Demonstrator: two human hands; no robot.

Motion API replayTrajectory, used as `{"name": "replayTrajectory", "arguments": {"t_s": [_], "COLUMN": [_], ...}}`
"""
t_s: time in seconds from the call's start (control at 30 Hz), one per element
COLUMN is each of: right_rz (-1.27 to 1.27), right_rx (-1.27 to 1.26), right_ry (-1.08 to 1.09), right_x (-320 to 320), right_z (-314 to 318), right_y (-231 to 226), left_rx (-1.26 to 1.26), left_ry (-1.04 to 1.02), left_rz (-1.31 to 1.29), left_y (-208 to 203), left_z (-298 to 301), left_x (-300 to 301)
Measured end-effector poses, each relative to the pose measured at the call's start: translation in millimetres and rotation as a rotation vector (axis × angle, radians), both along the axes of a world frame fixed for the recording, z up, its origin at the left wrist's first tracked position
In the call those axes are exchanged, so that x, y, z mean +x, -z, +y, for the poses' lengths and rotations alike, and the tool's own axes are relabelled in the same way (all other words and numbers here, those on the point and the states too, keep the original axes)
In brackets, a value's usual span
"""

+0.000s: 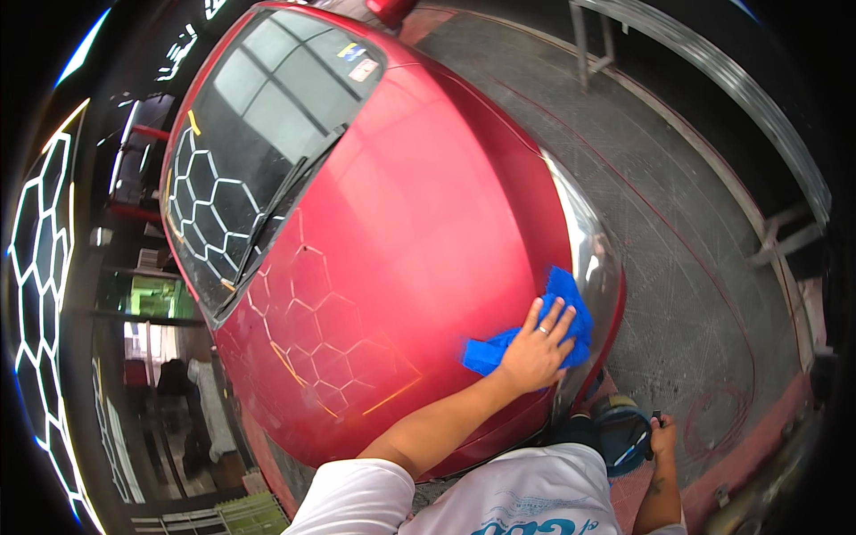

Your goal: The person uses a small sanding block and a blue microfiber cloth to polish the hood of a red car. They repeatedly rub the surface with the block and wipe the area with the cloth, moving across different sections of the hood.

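My left hand (pixel 538 346) lies spread on a blue cloth (pixel 568 308), pressing it against the front corner of a red car (pixel 419 178). The cloth is crumpled and covers part of the clear headlight (pixel 584 236) and the hood edge beside it. A ring shows on one finger. Low at the right, my right hand (pixel 663 435) is closed around a small black-handled object (pixel 656 415) whose kind I cannot make out. That hand hangs away from the car, next to a dark bluish round bucket (pixel 621 412).
A thin red hose (pixel 687 241) runs over the scratched grey floor (pixel 660 178) and coils near the right. A metal rail (pixel 713 58) curves along the far right. The windshield (pixel 267 98) has wipers (pixel 285 192) at its base. Hexagonal lights (pixel 40 241) glow at the left.
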State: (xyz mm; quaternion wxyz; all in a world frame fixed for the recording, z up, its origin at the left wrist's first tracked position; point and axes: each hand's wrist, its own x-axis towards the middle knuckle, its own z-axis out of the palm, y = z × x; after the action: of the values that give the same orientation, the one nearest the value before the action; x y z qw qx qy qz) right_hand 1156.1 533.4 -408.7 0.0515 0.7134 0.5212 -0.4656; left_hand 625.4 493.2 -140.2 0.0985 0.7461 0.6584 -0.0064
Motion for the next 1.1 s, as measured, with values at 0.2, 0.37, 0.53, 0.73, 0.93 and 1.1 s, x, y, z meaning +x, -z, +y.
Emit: {"name": "replayTrajectory", "arguments": {"t_s": [0.2, 0.37, 0.53, 0.73, 0.93, 1.1], "right_rz": [-0.027, 0.049, 0.004, -0.032, 0.059, 0.037], "right_rx": [0.256, 0.193, 0.029, 0.001, 0.07, 0.087], "right_ry": [-0.175, -0.192, 0.005, 0.101, 0.009, -0.054], "right_x": [-61.8, -59.7, -40.9, -45.5, -46.4, -37.6], "right_z": [46.1, 51.0, 53.8, 52.3, 56.7, 66.2], "right_y": [32.3, 47.9, 32.7, 6.1, 8.9, 7.4], "left_rx": [0.055, 0.301, 0.367, 0.494, 0.386, 0.373], "left_ry": [-0.102, -0.342, -0.461, -0.65, -0.953, -1.259], "left_rz": [-0.082, -0.051, -0.075, 0.023, 0.305, 0.283], "left_y": [-11.6, -27.5, -46.6, -57.7, -84.7, -88.6], "left_z": [7.7, 44.3, 99.2, 168.5, 124.9, -1.1], "left_x": [-19.6, -66.1, -111.0, -212.5, -385.5, -439.6]}}
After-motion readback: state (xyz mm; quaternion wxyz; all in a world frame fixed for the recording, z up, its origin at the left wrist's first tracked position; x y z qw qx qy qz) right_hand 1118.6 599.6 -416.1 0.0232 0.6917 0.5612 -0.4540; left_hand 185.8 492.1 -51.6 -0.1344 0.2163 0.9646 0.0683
